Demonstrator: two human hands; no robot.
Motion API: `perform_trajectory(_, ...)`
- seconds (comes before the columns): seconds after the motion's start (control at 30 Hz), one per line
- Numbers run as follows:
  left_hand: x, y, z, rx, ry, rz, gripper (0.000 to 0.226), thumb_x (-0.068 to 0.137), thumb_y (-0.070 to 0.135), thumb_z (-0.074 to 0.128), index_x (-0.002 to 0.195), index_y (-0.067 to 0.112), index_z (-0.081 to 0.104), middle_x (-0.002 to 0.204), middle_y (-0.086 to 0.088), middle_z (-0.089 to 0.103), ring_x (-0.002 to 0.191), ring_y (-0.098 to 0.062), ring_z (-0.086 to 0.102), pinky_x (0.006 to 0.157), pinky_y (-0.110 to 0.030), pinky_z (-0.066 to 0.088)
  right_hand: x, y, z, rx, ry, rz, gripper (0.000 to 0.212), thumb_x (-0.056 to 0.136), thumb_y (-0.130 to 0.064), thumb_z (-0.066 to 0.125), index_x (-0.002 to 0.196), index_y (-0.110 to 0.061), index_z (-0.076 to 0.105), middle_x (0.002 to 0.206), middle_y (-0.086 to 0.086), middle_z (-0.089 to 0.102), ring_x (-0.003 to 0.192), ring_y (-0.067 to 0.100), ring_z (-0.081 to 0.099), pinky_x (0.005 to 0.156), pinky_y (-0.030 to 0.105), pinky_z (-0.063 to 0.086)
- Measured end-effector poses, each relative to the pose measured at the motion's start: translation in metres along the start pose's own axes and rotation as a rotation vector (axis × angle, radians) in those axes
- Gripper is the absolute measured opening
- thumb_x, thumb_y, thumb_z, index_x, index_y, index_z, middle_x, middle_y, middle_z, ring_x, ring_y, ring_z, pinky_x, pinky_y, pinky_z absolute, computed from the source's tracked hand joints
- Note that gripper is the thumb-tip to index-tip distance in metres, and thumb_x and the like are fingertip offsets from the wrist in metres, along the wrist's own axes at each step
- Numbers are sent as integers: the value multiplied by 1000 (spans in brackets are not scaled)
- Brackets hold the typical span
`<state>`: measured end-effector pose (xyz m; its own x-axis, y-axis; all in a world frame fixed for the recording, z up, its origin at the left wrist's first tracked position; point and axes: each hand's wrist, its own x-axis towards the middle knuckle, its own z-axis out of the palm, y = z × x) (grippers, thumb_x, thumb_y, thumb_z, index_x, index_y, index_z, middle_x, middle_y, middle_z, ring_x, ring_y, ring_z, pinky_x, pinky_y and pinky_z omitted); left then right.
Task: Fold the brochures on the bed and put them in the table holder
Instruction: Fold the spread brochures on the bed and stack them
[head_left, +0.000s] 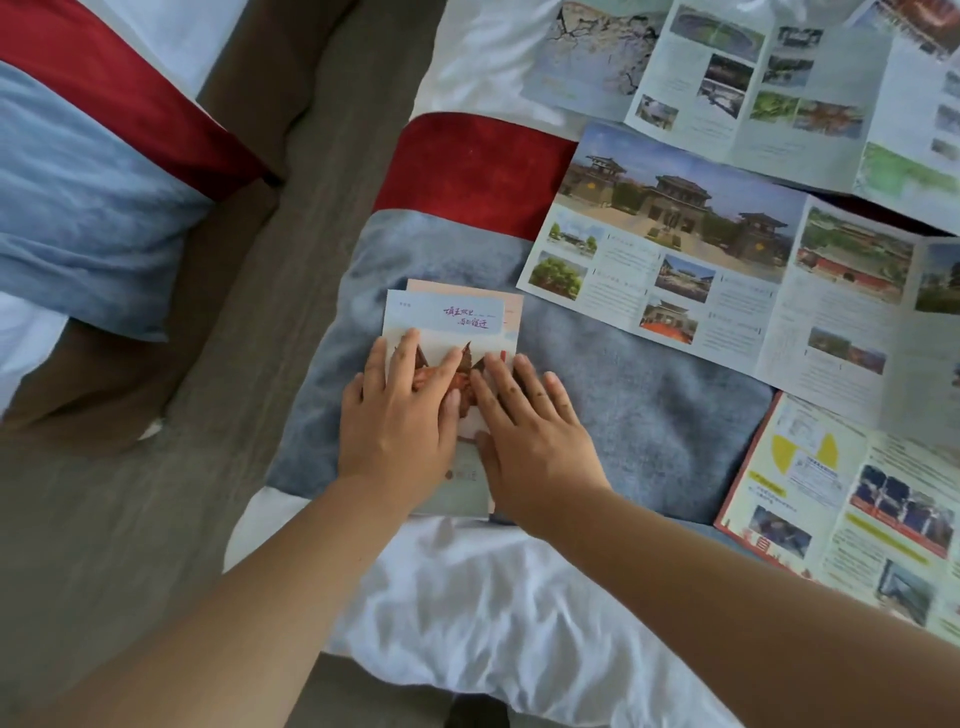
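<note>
on the bed (467, 597), a grey-red runner (649, 415) bears brochures (675, 249); brown floor (156, 519) beside.

Folded brochure (447, 317): middle hidden under left hand (400, 421) and right hand (535, 441); pink brochure (515, 301) beneath shows only two edges; unfolded temple brochure (675, 249) cut by right edge, print illegible

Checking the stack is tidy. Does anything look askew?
Slightly. The left hand and right hand press flat on the folded brochure, but a pink brochure beneath it sticks out along its top and right edges, so they aren't squared.
</note>
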<state>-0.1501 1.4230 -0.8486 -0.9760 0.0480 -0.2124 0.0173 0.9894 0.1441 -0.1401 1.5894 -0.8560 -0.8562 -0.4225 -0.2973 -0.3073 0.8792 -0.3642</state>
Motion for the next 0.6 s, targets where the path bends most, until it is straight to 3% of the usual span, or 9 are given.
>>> perform_trajectory(0.2, -3, -11, -19, 34, -80, 197, 69, 85, 60, 52, 148, 34, 46, 159, -4, 37, 145, -30, 35, 111, -48, 37, 11, -6, -22, 94, 58, -2, 67, 104, -29, 50, 164, -21, 20, 173, 4, 2, 160, 23, -1, 127, 34, -9)
perform_trajectory(0.37, -1, -22, -33, 49, -197, 291, 101, 69, 80, 62, 151, 25, 43, 164, -5, 29, 151, -27, 30, 115, -46, 34, 21, -16, -22, 49, -179, 28, 106, 91, -47, 74, 165, -19, 4, 172, 1, -12, 159, 19, -11, 125, 34, -9)
perform_trajectory(0.5, 4, -22, -27, -16, -277, 266, 114, 65, 72, 79, 156, 19, 35, 167, -5, 15, 155, -24, 16, 121, -44, 30, 25, -17, -15, 3, -208, 59, 115, 88, -51, 76, 165, -16, -2, 172, 2, -14, 159, 20, -11, 126, 35, -6)
perform_trajectory(0.6, 4, -21, -21, -95, -272, 238, 116, 61, 64, 87, 155, 17, 38, 168, -4, 15, 154, -23, 20, 118, -45, 35, 26, -17, -9, -21, -192, 73, 115, 88, -48, 77, 164, -15, -2, 172, 3, -14, 159, 21, -11, 126, 35, -7)
